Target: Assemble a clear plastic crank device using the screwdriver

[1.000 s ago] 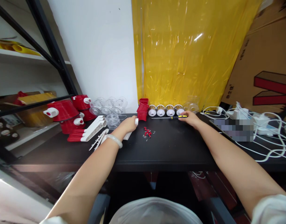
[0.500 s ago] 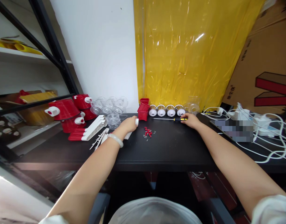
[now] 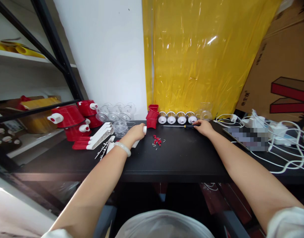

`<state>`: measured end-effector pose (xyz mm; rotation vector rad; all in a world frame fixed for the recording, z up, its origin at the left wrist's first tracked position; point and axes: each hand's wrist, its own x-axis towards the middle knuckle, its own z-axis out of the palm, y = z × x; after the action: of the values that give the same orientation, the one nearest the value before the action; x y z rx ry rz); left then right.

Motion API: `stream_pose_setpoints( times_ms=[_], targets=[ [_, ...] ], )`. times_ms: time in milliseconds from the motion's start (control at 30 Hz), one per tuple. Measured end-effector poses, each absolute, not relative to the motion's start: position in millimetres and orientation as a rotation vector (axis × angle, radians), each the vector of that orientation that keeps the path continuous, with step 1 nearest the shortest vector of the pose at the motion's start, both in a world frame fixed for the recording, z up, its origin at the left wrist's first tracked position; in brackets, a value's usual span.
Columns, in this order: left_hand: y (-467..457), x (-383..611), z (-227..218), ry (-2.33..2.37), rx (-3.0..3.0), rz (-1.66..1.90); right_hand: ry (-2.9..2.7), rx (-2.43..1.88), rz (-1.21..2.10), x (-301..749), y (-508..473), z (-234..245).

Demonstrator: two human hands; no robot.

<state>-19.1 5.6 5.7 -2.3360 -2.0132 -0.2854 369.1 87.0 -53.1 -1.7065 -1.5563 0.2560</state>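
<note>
My left hand [image 3: 137, 132] is closed round a small white plastic part [image 3: 145, 130]; its end shows past the fingers. Under that wrist, some white pieces are partly hidden. At the back of the desk lies a screwdriver [image 3: 175, 126], its shaft pointing left. The fingers of my right hand [image 3: 203, 127] close over the screwdriver's dark handle and cover most of it. Between both hands, small red plastic pieces [image 3: 157, 140] and screws [image 3: 164, 140] are scattered on the desktop [image 3: 176, 152].
Red bins [image 3: 152, 119] and several cylindrical cans [image 3: 181, 117] line the back. Leftward are red tubs [image 3: 71, 120], white-and-red arms [image 3: 99, 136], white toothed strips [image 3: 104, 148] and clear domes [image 3: 114, 115]. White cables [image 3: 290, 162] and a pixelated device [image 3: 251, 137] lie right.
My right hand has shifted slightly, and its fingers now cover more of the screwdriver's handle. My left hand stays almost in place with the white part.
</note>
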Motion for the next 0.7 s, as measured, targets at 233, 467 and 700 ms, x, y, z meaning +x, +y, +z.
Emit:
stream_pose_setpoints(
  times_ms=[233, 467, 700],
  targets=[
    [8.8, -22.1, 4.1, -2.017, -2.333, -0.262, -1.642, -1.777, 0.136, 369.4, 86.3, -51.5],
    [5.6, -19.9, 7.0, -2.039, -2.327, -0.260, -1.650, -1.782, 0.083, 370.0, 86.2, -51.1],
    [5.8, -19.5, 5.4, -2.040, -2.323, -0.270, -1.642, -1.780, 0.069, 368.5, 84.5, -50.7]
  ],
)
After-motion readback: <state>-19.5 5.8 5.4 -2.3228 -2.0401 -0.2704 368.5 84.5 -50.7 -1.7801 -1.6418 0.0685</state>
